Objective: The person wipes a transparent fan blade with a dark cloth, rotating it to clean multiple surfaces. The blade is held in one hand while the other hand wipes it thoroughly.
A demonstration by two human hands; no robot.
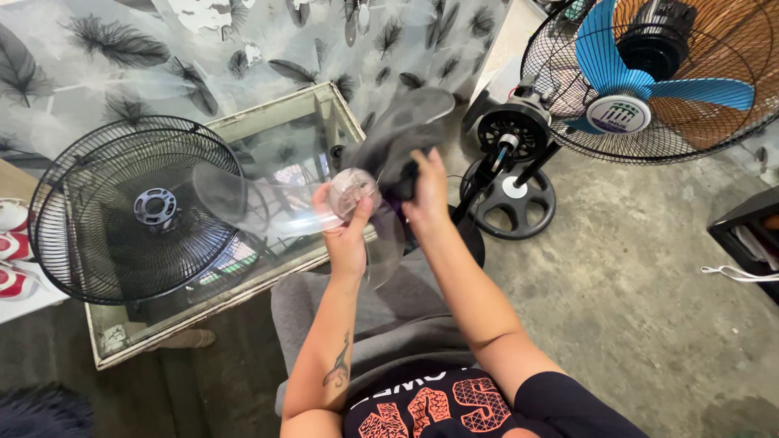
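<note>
Clear fan blade (324, 203) at frame centre, left hand (347, 235) pinching its hub from below, right hand (426, 191) closed on a dark cloth (398, 166) against it. Risk: slick thin plastic could slip or crack if squeezed hard. Count: one clear blade, one black grille (134, 211) on the glass surface (324, 122) at left, one assembled fan (649, 77) upper right, one bare stand (511, 162).

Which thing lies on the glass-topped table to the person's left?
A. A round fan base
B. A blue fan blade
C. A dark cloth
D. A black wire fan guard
D: the black wire fan guard lies flat on the glass-topped table, while the left hand and right hand hold a clear fan blade over the person's lap.
</note>
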